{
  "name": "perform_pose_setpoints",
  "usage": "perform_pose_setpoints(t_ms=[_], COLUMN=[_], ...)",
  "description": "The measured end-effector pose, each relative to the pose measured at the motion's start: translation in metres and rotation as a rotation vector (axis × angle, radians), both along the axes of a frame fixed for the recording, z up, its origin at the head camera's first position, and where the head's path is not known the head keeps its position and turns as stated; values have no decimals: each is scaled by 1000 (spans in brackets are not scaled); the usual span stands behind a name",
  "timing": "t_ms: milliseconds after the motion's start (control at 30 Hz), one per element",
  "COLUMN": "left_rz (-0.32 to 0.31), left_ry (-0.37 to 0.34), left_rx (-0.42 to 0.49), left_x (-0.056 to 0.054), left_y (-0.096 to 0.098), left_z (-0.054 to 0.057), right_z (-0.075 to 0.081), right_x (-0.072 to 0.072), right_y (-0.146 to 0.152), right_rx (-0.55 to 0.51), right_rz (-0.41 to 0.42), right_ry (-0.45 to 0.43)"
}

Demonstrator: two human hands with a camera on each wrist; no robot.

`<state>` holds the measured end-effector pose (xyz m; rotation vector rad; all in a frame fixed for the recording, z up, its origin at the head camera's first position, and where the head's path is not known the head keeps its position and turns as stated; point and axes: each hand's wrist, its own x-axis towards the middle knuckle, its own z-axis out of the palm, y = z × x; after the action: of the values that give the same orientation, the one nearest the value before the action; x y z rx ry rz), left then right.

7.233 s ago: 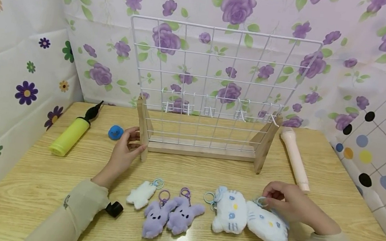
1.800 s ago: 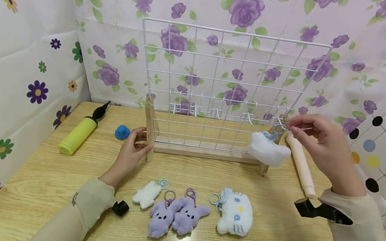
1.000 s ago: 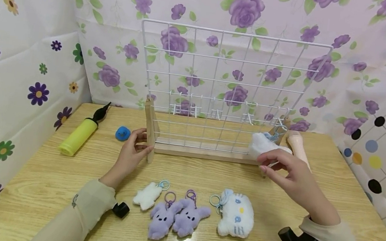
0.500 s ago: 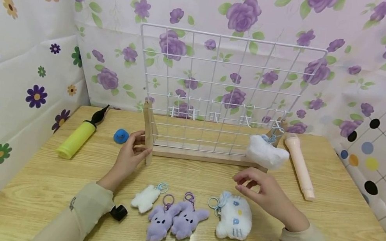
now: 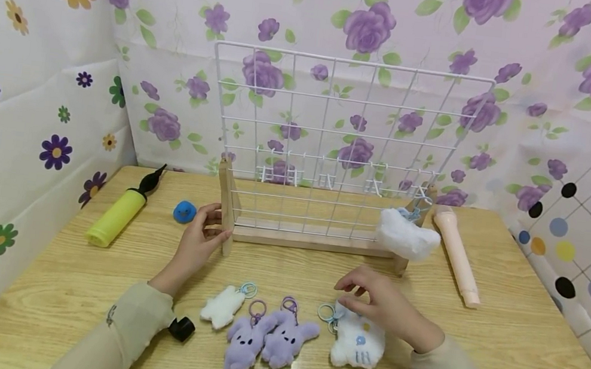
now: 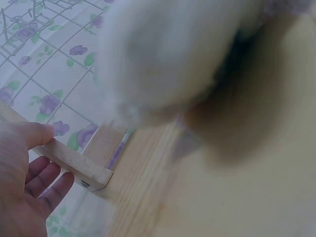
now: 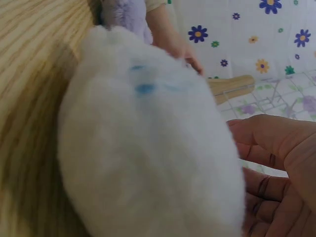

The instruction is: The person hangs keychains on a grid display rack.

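Observation:
My left hand [image 5: 196, 243] holds the left wooden post [image 5: 227, 198] of a white wire grid rack, its thumb in front and its fingers behind, as the left wrist view also shows. My right hand [image 5: 377, 301] hovers over a white plush keychain [image 5: 356, 350] with a blue bow and whiskers, covering part of its face; the fingers are loosely bent, with nothing between them. The same plush [image 7: 148, 143] fills much of the right wrist view. Another white plush keychain [image 5: 408, 235] hangs by its blue ring from the rack's right-hand hook.
Two purple plush keychains [image 5: 286, 343] and a small white one [image 5: 223, 307] lie in front. Several white hooks [image 5: 373, 187] sit on the grid. A yellow hand pump [image 5: 118, 217] and blue toy [image 5: 184, 212] are left; a pale pink tube [image 5: 457, 261] is right.
My right hand lifted a white cat-faced plush from the table, left it hanging on the rack's right hook, then came down leftward to the other cat-faced plush. My left hand stayed on the post.

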<state>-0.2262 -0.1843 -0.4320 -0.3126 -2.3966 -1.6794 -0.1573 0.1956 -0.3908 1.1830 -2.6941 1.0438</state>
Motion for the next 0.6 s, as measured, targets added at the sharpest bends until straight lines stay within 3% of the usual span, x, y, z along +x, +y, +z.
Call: perform_pose_setpoints(t_ms=[167,600], left_rz=[-4,2], left_ry=[0,-2], left_rx=[14,4], left_x=[-1,0], left_y=[0,0], left_z=[-1,0], right_z=[-6,-15], right_x=[-3,-2], right_y=[-6,-24], right_rx=[56,295], right_rz=[23,-53], right_ry=[-5,-22])
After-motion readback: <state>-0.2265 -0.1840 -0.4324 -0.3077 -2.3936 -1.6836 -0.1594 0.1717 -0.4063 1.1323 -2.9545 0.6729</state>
